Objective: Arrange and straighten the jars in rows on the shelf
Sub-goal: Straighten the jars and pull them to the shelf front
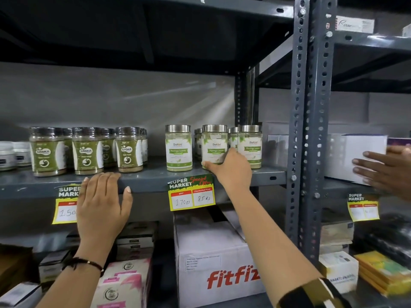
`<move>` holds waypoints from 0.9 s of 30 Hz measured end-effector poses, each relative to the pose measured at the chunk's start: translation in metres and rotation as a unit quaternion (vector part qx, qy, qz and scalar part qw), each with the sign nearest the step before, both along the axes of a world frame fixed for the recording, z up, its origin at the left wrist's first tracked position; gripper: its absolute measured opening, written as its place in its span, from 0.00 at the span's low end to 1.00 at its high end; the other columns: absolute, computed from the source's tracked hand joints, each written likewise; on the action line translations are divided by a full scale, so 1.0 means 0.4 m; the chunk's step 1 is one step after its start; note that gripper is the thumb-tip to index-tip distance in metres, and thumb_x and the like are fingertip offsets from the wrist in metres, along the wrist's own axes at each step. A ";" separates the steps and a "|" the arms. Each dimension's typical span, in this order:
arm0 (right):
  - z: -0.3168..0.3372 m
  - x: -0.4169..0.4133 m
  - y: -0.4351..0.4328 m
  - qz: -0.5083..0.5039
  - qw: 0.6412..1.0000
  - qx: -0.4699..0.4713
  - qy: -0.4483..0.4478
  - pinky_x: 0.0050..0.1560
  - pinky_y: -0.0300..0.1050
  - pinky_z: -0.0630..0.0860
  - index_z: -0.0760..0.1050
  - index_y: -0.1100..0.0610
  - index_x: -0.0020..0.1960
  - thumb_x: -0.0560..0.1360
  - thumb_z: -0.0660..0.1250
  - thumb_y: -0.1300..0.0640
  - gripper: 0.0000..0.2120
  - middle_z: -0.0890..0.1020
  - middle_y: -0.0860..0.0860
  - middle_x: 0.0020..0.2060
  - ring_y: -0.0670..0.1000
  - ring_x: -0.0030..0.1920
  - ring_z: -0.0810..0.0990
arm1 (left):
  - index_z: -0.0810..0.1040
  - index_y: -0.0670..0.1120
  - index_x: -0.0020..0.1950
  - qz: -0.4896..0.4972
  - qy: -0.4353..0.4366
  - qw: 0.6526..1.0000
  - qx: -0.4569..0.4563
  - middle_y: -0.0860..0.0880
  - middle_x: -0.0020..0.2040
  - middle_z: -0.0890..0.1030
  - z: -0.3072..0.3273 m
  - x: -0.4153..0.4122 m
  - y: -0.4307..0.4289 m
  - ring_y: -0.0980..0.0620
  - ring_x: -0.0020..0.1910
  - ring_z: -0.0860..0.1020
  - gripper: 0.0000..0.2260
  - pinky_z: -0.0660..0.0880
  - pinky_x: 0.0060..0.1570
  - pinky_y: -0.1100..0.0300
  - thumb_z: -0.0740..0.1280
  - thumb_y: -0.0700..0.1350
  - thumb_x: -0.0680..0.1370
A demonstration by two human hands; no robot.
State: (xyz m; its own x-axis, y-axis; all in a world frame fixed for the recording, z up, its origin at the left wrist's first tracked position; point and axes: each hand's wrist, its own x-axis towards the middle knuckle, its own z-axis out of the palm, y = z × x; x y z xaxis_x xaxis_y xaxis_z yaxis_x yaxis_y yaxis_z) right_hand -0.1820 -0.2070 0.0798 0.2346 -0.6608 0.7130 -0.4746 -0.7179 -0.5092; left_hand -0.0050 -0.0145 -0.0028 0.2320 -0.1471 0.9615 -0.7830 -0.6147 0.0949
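Observation:
On the grey metal shelf [144, 181] stand three front jars with steel lids and pale green Moringa labels: the left jar [179, 147], the middle jar [214, 143] and the right jar [249, 145], with more jars behind them. My right hand [229, 167] grips the lower part of the middle jar. Further left stand dark-lidded jars with green Gaska labels [87, 151], in rows. My left hand [102, 205] lies flat on the shelf's front edge, fingers apart, holding nothing.
Small white tubs [13, 155] sit at the far left. Another person's hand [387, 170] touches a white box [353, 156] on the neighbouring rack, past the perforated upright [309, 130]. Price tags [192, 193] hang from the shelf edge. A white carton [218, 258] and stacked boxes lie below.

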 end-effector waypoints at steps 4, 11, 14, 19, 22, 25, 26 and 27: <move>-0.002 0.022 0.000 -0.026 1.000 -0.003 -0.013 0.45 0.48 0.74 0.73 0.60 0.50 0.67 0.73 0.41 0.25 0.82 0.56 0.47 0.58 0.51 0.80 | 0.75 0.35 0.58 -0.002 -0.007 1.000 0.000 0.37 0.55 0.78 0.003 0.005 0.001 0.37 0.58 0.72 0.20 0.62 0.65 0.43 0.56 0.49 0.77; -0.003 0.019 -0.009 -0.025 1.000 -0.002 -0.013 0.43 0.47 0.73 0.73 0.60 0.50 0.67 0.73 0.42 0.23 0.82 0.56 0.47 0.58 0.50 0.80 | 0.75 0.36 0.58 0.002 -0.005 1.000 0.001 0.37 0.55 0.78 0.002 0.006 0.001 0.37 0.59 0.72 0.20 0.61 0.66 0.44 0.56 0.50 0.77; -0.004 0.021 -0.006 -0.028 0.999 -0.006 -0.014 0.44 0.48 0.74 0.73 0.61 0.50 0.67 0.73 0.42 0.24 0.82 0.57 0.47 0.58 0.50 0.80 | 0.75 0.36 0.58 0.002 -0.006 1.000 0.000 0.37 0.55 0.78 0.001 0.006 0.002 0.37 0.59 0.72 0.20 0.61 0.66 0.44 0.56 0.49 0.77; -0.004 0.019 -0.005 -0.020 1.000 0.005 -0.013 0.45 0.49 0.75 0.72 0.61 0.50 0.67 0.73 0.42 0.25 0.82 0.57 0.47 0.58 0.51 0.80 | 0.75 0.36 0.58 0.001 -0.009 1.000 0.001 0.37 0.55 0.78 -0.001 0.007 0.005 0.37 0.58 0.73 0.20 0.62 0.66 0.44 0.56 0.49 0.77; -0.008 0.011 0.013 -0.031 0.998 -0.012 -0.044 0.46 0.49 0.75 0.72 0.61 0.55 0.68 0.72 0.42 0.26 0.81 0.56 0.49 0.57 0.52 0.78 | 0.75 0.36 0.58 0.000 -0.005 1.000 0.003 0.37 0.55 0.78 -0.001 0.006 0.005 0.38 0.58 0.73 0.20 0.62 0.65 0.44 0.56 0.50 0.77; -0.020 0.030 0.076 0.012 0.964 -0.187 -0.187 0.44 0.46 0.74 0.76 0.62 0.56 0.71 0.68 0.50 0.18 0.82 0.55 0.45 0.54 0.46 0.78 | 0.75 0.36 0.58 -0.003 -0.001 1.000 0.001 0.38 0.55 0.78 -0.001 0.006 0.004 0.38 0.58 0.73 0.20 0.62 0.65 0.44 0.56 0.50 0.77; -0.019 0.046 0.108 0.054 0.943 -0.231 -0.232 0.42 0.41 0.72 0.77 0.62 0.53 0.72 0.66 0.53 0.15 0.81 0.55 0.41 0.51 0.43 0.77 | 0.75 0.36 0.58 -0.005 0.000 1.000 0.000 0.38 0.55 0.78 -0.001 0.006 0.003 0.39 0.58 0.73 0.20 0.61 0.65 0.45 0.56 0.51 0.77; -0.014 0.067 0.143 0.102 0.928 -0.247 -0.258 0.41 0.37 0.70 0.77 0.62 0.50 0.72 0.65 0.55 0.12 0.80 0.54 0.39 0.48 0.40 0.75 | 0.75 0.37 0.59 -0.006 0.003 1.000 0.000 0.39 0.55 0.78 -0.001 0.006 0.002 0.39 0.58 0.73 0.20 0.61 0.66 0.45 0.56 0.51 0.77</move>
State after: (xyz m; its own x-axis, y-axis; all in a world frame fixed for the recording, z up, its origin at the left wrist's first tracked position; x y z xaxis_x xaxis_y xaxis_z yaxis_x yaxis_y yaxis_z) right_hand -0.1553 -0.1499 0.0741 -0.1387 -0.2019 0.9695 -0.0883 -0.9726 -0.2152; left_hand -0.0025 -0.0135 -0.0031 0.2360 -0.1507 0.9600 -0.7899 -0.6052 0.0992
